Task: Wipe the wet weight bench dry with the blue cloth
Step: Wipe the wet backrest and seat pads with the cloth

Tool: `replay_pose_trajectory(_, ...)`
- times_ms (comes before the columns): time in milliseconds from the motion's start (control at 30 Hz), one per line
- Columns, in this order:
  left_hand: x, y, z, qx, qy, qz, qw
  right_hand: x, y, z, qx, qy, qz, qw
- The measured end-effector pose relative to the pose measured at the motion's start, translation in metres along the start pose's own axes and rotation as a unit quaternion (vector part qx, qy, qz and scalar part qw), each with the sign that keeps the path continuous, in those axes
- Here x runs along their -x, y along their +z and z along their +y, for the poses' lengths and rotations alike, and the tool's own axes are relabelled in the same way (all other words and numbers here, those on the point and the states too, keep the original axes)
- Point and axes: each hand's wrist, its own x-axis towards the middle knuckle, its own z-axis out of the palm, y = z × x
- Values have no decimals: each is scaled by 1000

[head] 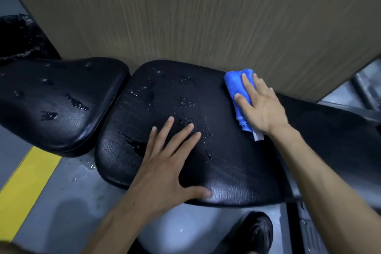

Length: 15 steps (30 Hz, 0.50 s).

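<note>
The black padded weight bench (237, 163) runs across the head view, its long back pad in the middle and its seat pad (55, 101) to the left. Water drops and small puddles lie on both pads. My right hand (261, 105) presses flat on the folded blue cloth (237, 86) at the far edge of the back pad, fingers straight. My left hand (171, 161) rests flat on the pad's near side with fingers spread, holding nothing.
A wood-grain wall panel (206, 12) stands directly behind the bench. The grey floor (61, 202) below carries a yellow stripe (22, 183) at the left and some spilled water. A dark shoe (257, 233) shows at the bottom. Metal frame parts (362, 86) lie at the right.
</note>
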Motion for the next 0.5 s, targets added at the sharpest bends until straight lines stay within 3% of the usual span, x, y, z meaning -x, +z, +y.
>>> replay_pose_trajectory(100,5,-5,-7,-1,15,1,1000,68,11,-39,22,-42,23,999)
replay_pose_trajectory(200,15,-15,-18,16,30,15,999,123,12,-46,22,-93,-14,995)
replay_pose_trajectory(267,26,-27,-23,35,39,24,998,137,4,-17,11,-15,-1,1000)
replay_pose_trajectory(333,37,-38,-28,49,41,35,997,148,-3,3,4,122,42,992)
replay_pose_trajectory(400,51,-44,-30,62,38,50,996,158,1,-11,18,201,64,977)
replay_pose_trajectory(500,74,-44,-32,77,26,59,995,176,24,-85,18,124,50,991)
